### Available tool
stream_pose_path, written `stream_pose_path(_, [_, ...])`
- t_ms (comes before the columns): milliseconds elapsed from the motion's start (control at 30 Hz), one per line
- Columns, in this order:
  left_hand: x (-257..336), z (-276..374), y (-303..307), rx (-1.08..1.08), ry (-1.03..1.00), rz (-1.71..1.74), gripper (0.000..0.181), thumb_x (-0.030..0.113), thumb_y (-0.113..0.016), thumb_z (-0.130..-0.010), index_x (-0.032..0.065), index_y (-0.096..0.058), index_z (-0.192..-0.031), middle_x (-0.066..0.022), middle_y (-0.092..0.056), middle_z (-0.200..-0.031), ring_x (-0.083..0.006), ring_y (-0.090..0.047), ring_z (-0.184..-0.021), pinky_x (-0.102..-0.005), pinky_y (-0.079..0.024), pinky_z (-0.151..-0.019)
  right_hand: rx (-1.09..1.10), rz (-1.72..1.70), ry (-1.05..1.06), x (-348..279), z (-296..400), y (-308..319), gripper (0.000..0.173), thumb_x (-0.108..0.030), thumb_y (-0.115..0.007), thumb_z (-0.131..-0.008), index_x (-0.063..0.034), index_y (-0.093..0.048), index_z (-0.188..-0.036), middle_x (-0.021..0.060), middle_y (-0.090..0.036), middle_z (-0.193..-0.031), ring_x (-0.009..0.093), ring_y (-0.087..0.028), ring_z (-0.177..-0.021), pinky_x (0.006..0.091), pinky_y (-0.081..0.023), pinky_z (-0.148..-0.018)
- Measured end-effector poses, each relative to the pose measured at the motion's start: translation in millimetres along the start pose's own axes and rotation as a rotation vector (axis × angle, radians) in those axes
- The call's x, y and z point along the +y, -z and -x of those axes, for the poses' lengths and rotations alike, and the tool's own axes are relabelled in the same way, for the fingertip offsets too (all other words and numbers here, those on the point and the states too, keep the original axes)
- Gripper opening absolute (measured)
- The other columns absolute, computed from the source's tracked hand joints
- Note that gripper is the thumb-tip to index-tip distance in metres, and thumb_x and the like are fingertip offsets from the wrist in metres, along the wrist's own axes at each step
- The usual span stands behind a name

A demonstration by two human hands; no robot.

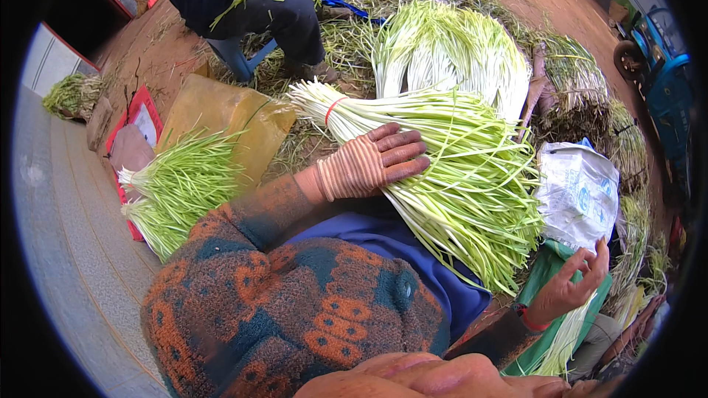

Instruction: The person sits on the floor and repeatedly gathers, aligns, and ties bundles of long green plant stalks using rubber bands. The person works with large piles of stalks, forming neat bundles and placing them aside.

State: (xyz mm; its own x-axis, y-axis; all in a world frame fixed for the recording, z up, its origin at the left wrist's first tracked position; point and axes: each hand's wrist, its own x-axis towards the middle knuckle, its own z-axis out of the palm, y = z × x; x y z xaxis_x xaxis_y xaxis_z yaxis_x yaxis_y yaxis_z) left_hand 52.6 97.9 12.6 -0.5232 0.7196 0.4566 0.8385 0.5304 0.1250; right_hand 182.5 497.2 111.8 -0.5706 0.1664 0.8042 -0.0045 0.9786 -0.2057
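Observation:
A large bunch of blanched chives (470,160) lies across my lap, over a blue apron (354,232). A red band (334,110) circles its white stem end at the upper left, and the leaves fan out to the lower right. My left hand (370,163), in a striped, soiled glove, lies over the stems with its fingers together; the thumb is hidden. My right hand (572,282), bare, is apart from the bunch with fingers bent and spread. Its fingertips are beside the lower edge of a white printed bag (578,199); whether they touch it I cannot tell.
Loose chives (442,50) lie piled beyond the bunch. Tied bunches (177,188) sit at left by a yellow sheet (227,116). Another person (265,16) sits on a blue stool (238,58). Uncleaned chives (575,77) and a blue machine (664,83) stand right.

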Motion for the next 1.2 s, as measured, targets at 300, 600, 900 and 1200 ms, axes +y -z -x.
stream_pose_path(300, [-2.4,2.5,-3.2,0.021,-0.029,0.021,0.061,0.022,-0.062,-0.094,0.0139,-0.055,-0.154,-0.012,-0.056,-0.158,-0.0318,-0.051,-0.151,-0.0543,-0.039,-0.126,0.531,-0.241,0.796,-97.9,-47.6,34.9,0.024,-0.016,-0.054,-0.114,0.0043,-0.059,-0.126,0.0241,-0.067,-0.119,0.041,-0.069,-0.103,0.0513,-0.059,-0.098])
stream_pose_path(600, [-4.6,2.7,-3.1,0.022,-0.066,0.031,0.069,0.027,-0.065,-0.089,0.013,-0.052,-0.156,-0.0116,-0.055,-0.158,-0.0327,-0.05,-0.151,-0.0557,-0.038,-0.126,0.392,-0.537,0.963,-158.6,-57.2,22.8,0.024,-0.017,-0.054,-0.114,0.0042,-0.059,-0.125,0.0234,-0.067,-0.118,0.04,-0.069,-0.104,0.0516,-0.059,-0.099])
stream_pose_path(900, [5.3,7.8,1.6,0.007,-0.007,-0.028,0.068,0.026,-0.064,-0.092,0.0157,-0.05,-0.157,-0.0133,-0.052,-0.161,-0.0334,-0.048,-0.153,-0.0572,-0.037,-0.127,0.331,-0.603,1.001,-173.4,-59.6,21.2,0.025,-0.017,-0.054,-0.113,0.0041,-0.059,-0.125,0.0227,-0.067,-0.118,0.04,-0.069,-0.105,0.052,-0.058,-0.099])
stream_pose_path(1200, [15.6,39.2,6.8,0.116,0.005,-0.077,0.058,0.028,-0.073,-0.091,0.0189,-0.06,-0.147,-0.0131,-0.055,-0.157,-0.0354,-0.054,-0.147,-0.0582,-0.043,-0.122,0.31,-0.635,1.008,-177.6,-59.2,21.9,0.025,-0.018,-0.055,-0.113,0.004,-0.06,-0.124,0.022,-0.068,-0.117,0.04,-0.069,-0.106,0.0524,-0.058,-0.099])
